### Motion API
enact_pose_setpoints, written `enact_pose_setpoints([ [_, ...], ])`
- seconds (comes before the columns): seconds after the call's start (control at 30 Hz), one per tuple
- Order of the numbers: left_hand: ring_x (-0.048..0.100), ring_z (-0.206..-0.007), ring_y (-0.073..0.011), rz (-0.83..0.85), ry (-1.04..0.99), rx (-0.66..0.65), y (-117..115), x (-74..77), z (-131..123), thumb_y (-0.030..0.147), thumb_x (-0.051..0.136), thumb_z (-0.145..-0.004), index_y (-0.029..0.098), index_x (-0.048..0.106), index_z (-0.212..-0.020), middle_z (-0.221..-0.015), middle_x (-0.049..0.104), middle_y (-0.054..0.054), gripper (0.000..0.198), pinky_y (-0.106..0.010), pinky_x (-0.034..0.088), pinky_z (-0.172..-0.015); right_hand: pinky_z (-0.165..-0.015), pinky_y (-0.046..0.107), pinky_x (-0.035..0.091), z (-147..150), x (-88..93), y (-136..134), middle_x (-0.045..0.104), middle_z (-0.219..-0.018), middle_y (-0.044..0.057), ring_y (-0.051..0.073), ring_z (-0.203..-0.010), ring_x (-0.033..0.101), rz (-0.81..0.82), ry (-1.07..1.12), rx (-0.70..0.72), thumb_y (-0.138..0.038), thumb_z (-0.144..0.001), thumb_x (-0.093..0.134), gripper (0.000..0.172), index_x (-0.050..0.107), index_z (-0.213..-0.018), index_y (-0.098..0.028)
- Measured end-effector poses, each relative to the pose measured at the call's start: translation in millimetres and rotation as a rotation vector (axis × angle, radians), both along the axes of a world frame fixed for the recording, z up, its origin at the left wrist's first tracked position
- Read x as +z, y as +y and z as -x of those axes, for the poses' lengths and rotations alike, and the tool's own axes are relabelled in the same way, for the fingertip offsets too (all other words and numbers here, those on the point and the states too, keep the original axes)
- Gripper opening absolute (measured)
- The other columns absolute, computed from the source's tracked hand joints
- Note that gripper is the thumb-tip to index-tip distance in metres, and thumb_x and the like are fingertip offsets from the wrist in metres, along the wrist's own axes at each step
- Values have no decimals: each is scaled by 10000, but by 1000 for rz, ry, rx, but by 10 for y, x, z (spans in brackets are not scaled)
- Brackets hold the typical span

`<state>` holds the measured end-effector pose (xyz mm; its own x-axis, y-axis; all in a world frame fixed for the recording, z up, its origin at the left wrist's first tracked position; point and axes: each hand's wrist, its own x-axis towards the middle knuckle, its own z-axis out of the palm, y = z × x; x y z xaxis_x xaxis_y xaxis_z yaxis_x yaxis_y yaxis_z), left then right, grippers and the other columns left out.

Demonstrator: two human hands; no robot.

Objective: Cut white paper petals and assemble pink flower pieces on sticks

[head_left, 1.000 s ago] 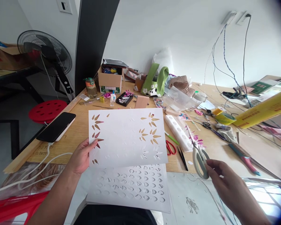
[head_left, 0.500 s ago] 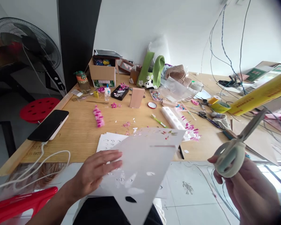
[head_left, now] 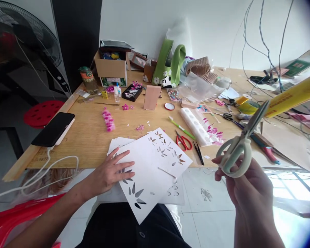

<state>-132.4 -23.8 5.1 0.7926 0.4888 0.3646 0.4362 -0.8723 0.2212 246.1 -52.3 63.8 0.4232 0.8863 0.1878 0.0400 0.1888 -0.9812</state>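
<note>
Under my left hand (head_left: pixel 115 170) lies a white sheet of paper (head_left: pixel 144 158) with leaf-shaped cut-outs in clusters. The fingers of that hand are spread flat on it, and a corner of the sheet hangs over the table's front edge toward my lap. A thin white stick (head_left: pixel 167 173) rests on the sheet. More printed sheets (head_left: pixel 174 198) show beneath it. My right hand (head_left: pixel 244 175) is raised at the right, closed around pale green-handled scissors (head_left: pixel 236 151), blades pointing up and to the right.
Red-handled pliers (head_left: pixel 184 142), black tweezers (head_left: pixel 198 153) and a green toothbrush (head_left: pixel 181 127) lie right of the paper. A phone (head_left: pixel 54 129) with a white cable is at the left edge. Pink fluffy trim (head_left: pixel 108 120), a wooden block (head_left: pixel 152 97) and a cardboard box (head_left: pixel 110 70) stand further back.
The white sheet has come down flat onto the other papers, uncovering the red pliers. My left hand has spread out on it. The scissors in my right hand have moved left.
</note>
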Motion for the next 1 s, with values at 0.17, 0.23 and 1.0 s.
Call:
enact_pose_setpoints([
  [0.17, 353, -1396, -288, 9, 0, 33, -29, -47, 11, -72, 471, -819, 247, 615, -1229, -1283, 640, -72, 540, -599, 294, -1125, -392, 235, 459, 184, -55, 19, 684, -751, 23, 124, -507, 560, -25, 50, 86, -252, -747, 745, 161, 633, -848, -195],
  [0.23, 391, -1372, -286, 2, -19, 49, -48, -59, -11, -64, 477, -814, 211, 613, -1224, -1271, 645, -86, 512, -581, 316, -1125, -396, 239, 463, 224, -63, 10, 672, -727, 23, 136, -532, 573, -42, 77, 115, -253, -775, 709, 111, 634, -828, -191],
  [1.0, 460, -1290, -279, -161, 8, 18, -119, -82, -277, 8, 438, -883, 142, 594, -1254, -1273, 609, -135, 424, -505, 428, -1074, -565, 270, 272, 608, -419, 66, 632, -832, 40, 198, -805, 553, 282, -1377, 556, -24, -732, 475, 212, 511, -833, -207],
])
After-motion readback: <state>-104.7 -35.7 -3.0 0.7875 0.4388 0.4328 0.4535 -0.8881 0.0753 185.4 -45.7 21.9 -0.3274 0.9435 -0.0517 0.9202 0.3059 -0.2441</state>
